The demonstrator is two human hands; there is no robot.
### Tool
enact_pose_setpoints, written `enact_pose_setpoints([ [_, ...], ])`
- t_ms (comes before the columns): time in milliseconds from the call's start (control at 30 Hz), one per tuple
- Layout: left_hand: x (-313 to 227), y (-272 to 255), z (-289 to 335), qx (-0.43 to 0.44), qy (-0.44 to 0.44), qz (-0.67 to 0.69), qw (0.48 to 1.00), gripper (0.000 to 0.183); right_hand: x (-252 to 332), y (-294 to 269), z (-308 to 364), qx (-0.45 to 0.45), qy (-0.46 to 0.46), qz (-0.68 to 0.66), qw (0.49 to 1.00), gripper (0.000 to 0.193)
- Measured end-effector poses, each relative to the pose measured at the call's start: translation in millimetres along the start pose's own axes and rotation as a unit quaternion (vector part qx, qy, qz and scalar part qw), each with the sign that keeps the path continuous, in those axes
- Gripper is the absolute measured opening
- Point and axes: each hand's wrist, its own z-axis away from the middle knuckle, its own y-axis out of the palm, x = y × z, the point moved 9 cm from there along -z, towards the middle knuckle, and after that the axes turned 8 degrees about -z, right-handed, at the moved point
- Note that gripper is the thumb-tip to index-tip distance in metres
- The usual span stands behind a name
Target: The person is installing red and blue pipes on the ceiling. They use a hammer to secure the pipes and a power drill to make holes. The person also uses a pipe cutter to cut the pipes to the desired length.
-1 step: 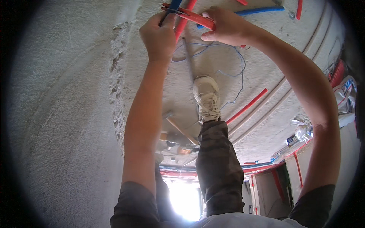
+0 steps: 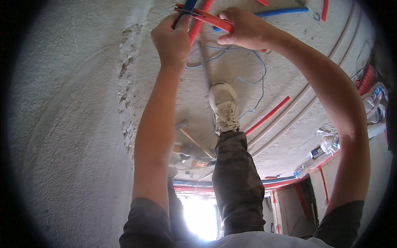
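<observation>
At the top of the view, my left hand [image 2: 170,40] is closed round a blue conduit pipe [image 2: 190,5], with the thumb along it. My right hand [image 2: 247,31] grips the red handles of a pipe cutter [image 2: 214,21]. The cutter's jaws lie across the blue pipe, just above my left thumb; whether the blade has entered the pipe I cannot tell. A red pipe [image 2: 197,29] runs right beside my left hand, behind the cutter. The pipe's upper end is outside the picture.
A rough wall [image 2: 74,120] rises on the left. On the concrete floor lie a blue pipe piece [image 2: 283,12], a red pipe [image 2: 269,115], a thin wire [image 2: 264,76], a grey rod [image 2: 203,62] beside my shoe [image 2: 223,101], and a hammer [image 2: 194,139]. Plastic-wrapped material [image 2: 330,144] lies at right.
</observation>
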Motion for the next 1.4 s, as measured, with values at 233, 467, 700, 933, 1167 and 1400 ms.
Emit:
enact_pose_setpoints([
  [233,-5,0,2,0.002,0.036,-0.060,0.998,0.018,-12,3,4,-0.065,-0.054,-0.019,0.996,0.035],
  [467,1,8,-7,0.025,0.051,-0.082,0.995,0.021,-21,13,-9,-0.090,0.044,0.107,0.989,0.058],
  [700,42,-3,9,0.078,0.042,-0.227,0.970,0.031,-43,-14,2,-0.126,0.125,0.090,0.980,0.051],
  [933,90,-34,31,0.050,-0.018,-0.383,0.922,0.035,-75,-65,41,-0.335,0.235,0.042,0.912,0.046],
  [1167,97,-25,32,0.073,-0.031,-0.439,0.895,0.037,-95,-40,38,-0.443,0.204,0.102,0.867,0.062],
  [1400,102,-20,30,0.083,-0.047,-0.455,0.885,0.039,-97,-19,36,-0.464,0.217,0.188,0.838,0.075],
])
